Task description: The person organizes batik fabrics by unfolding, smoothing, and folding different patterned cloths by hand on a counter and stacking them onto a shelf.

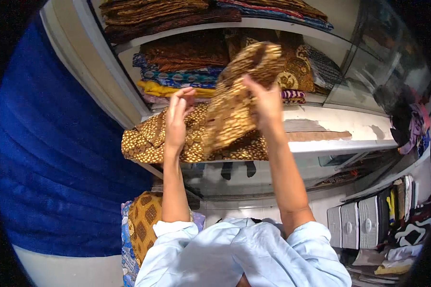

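A brown and gold patterned cloth (151, 138) lies along the white ledge, with one part lifted and blurred by motion. My right hand (268, 105) grips the right side of this raised part, thumb on the face toward me and the other fingers mostly hidden. On the other side, my left hand (177, 119) is held up in front of the lying cloth, fingers loosely bent and apart, with nothing visible in it. Whether it touches the cloth behind it I cannot tell.
Behind the ledge (368, 136), shelves hold stacks of folded patterned fabrics (187, 55). Sliding glass (364, 86) covers the right part. A blue curtain (62, 158) hangs at left. More patterned cloth (146, 215) lies low at left, and grey boxes (352, 226) stand at right.
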A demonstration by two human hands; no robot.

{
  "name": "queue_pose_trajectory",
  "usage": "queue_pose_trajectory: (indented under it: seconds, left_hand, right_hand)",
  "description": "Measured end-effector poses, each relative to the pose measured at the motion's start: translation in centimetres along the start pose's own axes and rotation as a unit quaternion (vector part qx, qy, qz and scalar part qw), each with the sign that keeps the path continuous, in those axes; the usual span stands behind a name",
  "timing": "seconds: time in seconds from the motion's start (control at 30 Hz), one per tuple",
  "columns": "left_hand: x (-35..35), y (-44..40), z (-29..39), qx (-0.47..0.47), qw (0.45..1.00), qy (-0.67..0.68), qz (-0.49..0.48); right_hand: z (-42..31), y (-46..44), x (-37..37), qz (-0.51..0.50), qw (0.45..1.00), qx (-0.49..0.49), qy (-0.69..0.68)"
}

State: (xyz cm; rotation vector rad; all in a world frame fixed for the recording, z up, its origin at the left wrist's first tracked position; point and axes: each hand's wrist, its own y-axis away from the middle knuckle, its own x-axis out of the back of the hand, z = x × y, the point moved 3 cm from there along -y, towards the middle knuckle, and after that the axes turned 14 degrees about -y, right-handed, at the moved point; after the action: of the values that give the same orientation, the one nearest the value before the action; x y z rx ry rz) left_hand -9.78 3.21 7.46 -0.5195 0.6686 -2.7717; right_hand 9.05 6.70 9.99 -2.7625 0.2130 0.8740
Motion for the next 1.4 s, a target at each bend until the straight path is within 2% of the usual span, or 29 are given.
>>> queue_pose_trajectory:
  seconds: [0.03, 0.07, 0.13, 0.2, 0.23, 0.27, 0.33, 0.37, 0.47, 0.5, 0.53, 0.6, 0.63, 0.67, 0.73, 0.77, 0.83, 0.87, 0.9, 0.93, 0.97, 1.0, 1.1, 1.13, 1.23, 1.33, 1.4]
  left_hand:
    - [-0.9, -0.2, -1.0, -0.027, 0.992, -0.116, -0.035]
    - [-2.1, 0.2, -1.0, 0.022, 0.98, -0.179, -0.089]
    - [-5.1, 0.5, -2.8, 0.003, 0.949, -0.267, -0.169]
    - [-7.6, 1.8, -1.1, 0.051, 0.883, -0.417, -0.208]
    - [-8.5, 2.1, -1.4, 0.035, 0.879, -0.421, -0.221]
    - [-9.2, 2.3, -1.2, 0.048, 0.868, -0.441, -0.225]
    - [-10.0, 2.4, -1.1, 0.054, 0.862, -0.455, -0.215]
    - [-10.2, 2.4, -1.1, 0.046, 0.872, -0.435, -0.218]
    - [-11.4, 2.2, -0.4, 0.037, 0.876, -0.415, -0.244]
    - [-12.1, 2.4, -0.1, 0.029, 0.876, -0.41, -0.251]
    - [-12.8, 2.7, 0.3, 0.023, 0.876, -0.406, -0.258]
    - [-14.0, 3.1, 0.8, -0.003, 0.835, -0.477, -0.275]
    - [-14.2, 3.3, 0.5, -0.021, 0.82, -0.501, -0.277]
    - [-14.3, 3.6, 0.3, -0.038, 0.805, -0.523, -0.278]
    - [-14.1, 3.7, 0.5, -0.052, 0.828, -0.495, -0.257]
    - [-14.4, 3.7, 0.7, -0.063, 0.832, -0.493, -0.247]
    - [-15.7, 3.7, 1.8, -0.117, 0.846, -0.474, -0.213]
    - [-17.0, 3.7, 2.2, -0.14, 0.861, -0.444, -0.204]
    - [-18.4, 3.7, 2.3, -0.143, 0.871, -0.422, -0.208]
    - [-19.7, 3.7, 2.1, -0.146, 0.88, -0.399, -0.212]
    - [-20.8, 3.8, 1.5, -0.143, 0.862, -0.436, -0.216]
    - [-21.2, 4.0, 1.3, -0.142, 0.853, -0.452, -0.217]
    - [-21.4, 3.9, 0.8, -0.146, 0.826, -0.498, -0.22]
    - [-21.4, 4.0, 0.8, -0.147, 0.826, -0.498, -0.22]
    - [-21.8, 3.9, 1.3, -0.153, 0.819, -0.508, -0.218]
    - [-24.0, 4.1, 3.4, -0.156, 0.804, -0.53, -0.222]
    - [-27.5, 4.3, 5.0, -0.209, 0.824, -0.469, -0.24]
  right_hand:
    - [-1.1, -1.5, 2.4, 0.047, 0.997, 0.024, 0.055]
    - [-2.3, -2.9, 5.0, 0.093, 0.988, 0.048, 0.111]
    - [-6.1, -3.5, 8.4, 0.012, 0.994, 0.065, 0.092]
    - [-7.5, -5.5, 13.0, 0.029, 0.989, 0.054, 0.134]
    - [-7.6, -6.8, 15.8, 0.007, 0.988, 0.045, 0.145]
    - [-7.8, -7.2, 17.8, 0.031, 0.98, 0.07, 0.184]
    - [-8.5, -7.4, 21.4, 0.039, 0.982, 0.021, 0.185]
    - [-8.4, -8.5, 24.4, 0.057, 0.976, 0.044, 0.208]
    - [-9.4, -10.6, 31.2, 0.176, 0.884, 0.108, 0.42]
    - [-10.7, -9.6, 30.9, 0.205, 0.827, 0.167, 0.496]
    - [-11.3, -9.4, 31.5, 0.227, 0.796, 0.172, 0.534]
    - [-12.8, -9.3, 32.1, 0.269, 0.728, 0.183, 0.603]
    - [-13.4, -9.3, 32.2, 0.285, 0.717, 0.111, 0.627]
    - [-13.8, -9.2, 32.6, 0.306, 0.69, 0.097, 0.649]
    - [-14.2, -8.6, 32.0, 0.349, 0.632, 0.063, 0.689]
    - [-14.4, -7.6, 30.5, 0.398, 0.544, 0.095, 0.732]
    - [-13.1, -5.8, 26.5, 0.347, 0.446, 0.347, 0.748]
    - [-11.9, -5.0, 24.4, 0.21, 0.525, 0.419, 0.71]
    - [-9.8, -4.4, 22.3, 0.068, 0.697, 0.372, 0.609]
    - [-5.8, -3.5, 21.1, -0.056, 0.682, 0.388, 0.618]
    - [-3.6, -2.2, 18.7, -0.22, 0.697, 0.308, 0.61]
    - [-1.7, -0.8, 18.1, -0.263, 0.7, 0.153, 0.647]
    - [-2.6, -1.7, 19.6, -0.239, 0.627, 0.06, 0.739]
    - [-4.3, -2.7, 20.7, -0.209, 0.592, -0.021, 0.778]
    - [-6.1, -6.1, 27.5, -0.101, 0.638, 0.054, 0.762]
    - [-8.0, -6.6, 29.2, -0.02, 0.647, 0.094, 0.756]
    - [-7.2, -6.4, 28.2, -0.036, 0.648, 0.127, 0.75]
